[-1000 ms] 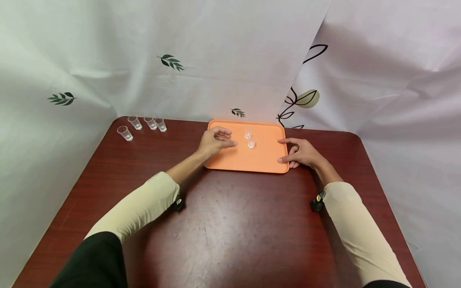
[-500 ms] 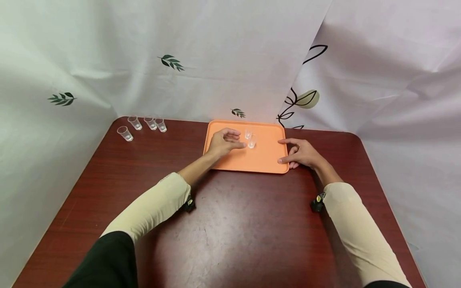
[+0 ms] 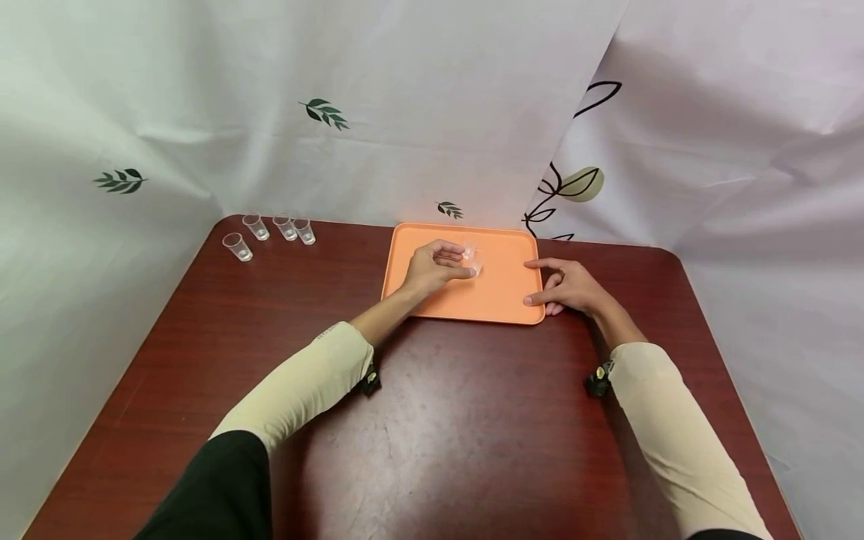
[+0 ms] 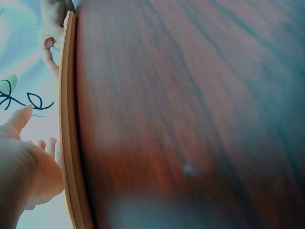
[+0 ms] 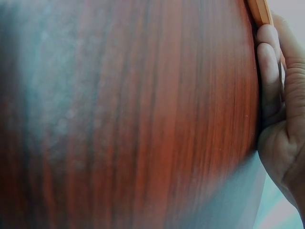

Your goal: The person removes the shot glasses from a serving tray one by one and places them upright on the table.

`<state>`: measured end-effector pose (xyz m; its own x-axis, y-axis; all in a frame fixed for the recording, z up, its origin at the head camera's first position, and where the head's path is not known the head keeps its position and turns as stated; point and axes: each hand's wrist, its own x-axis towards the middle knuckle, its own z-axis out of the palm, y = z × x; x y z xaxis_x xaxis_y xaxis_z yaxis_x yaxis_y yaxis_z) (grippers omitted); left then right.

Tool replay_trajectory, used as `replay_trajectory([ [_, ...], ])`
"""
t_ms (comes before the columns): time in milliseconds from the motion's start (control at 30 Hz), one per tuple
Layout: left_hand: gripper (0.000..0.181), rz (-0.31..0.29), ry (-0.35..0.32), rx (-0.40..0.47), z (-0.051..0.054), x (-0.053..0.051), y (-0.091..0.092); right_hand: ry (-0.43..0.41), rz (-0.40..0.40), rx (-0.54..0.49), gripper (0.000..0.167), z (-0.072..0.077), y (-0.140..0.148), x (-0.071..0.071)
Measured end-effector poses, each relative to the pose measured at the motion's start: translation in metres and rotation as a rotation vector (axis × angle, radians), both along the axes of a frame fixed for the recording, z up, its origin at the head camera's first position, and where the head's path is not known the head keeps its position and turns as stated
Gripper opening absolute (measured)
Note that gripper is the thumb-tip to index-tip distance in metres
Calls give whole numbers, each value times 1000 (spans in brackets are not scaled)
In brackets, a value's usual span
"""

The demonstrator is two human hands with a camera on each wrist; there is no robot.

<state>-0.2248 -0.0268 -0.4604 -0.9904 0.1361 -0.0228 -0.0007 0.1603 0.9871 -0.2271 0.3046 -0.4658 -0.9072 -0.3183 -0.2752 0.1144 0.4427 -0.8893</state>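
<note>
An orange tray lies at the back of the table. Two small clear plastic cups stand close together on it, a nearer cup and a farther cup partly behind the fingers. My left hand reaches over the tray from the left. Its thumb is at the nearer cup's base and its fingers are beside the farther cup, with thumb and fingers apart. My right hand holds the tray's right edge, thumb and forefinger over the rim, the other fingers curled against the side. In the left wrist view the left hand hides both cups.
Several more clear cups stand at the back left of the table, among them a front cup and a right-hand cup. A white leaf-patterned curtain hangs right behind the table.
My left hand has moved right across the tray to the two cups. My right hand and the tray stay in place. The head view has shifted slightly.
</note>
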Motion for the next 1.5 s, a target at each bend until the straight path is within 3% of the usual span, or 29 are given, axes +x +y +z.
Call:
replay_trajectory([
  [867,42,-1,65,-77,-3,0,19,-7,-6,13,85,0,1,-1],
  [1200,40,19,54,-58,-4,2,12,-1,-4,6,84,0,1,0],
  [1500,40,38,38,-44,5,4,0,-3,-2,-14,85,1,1,1],
])
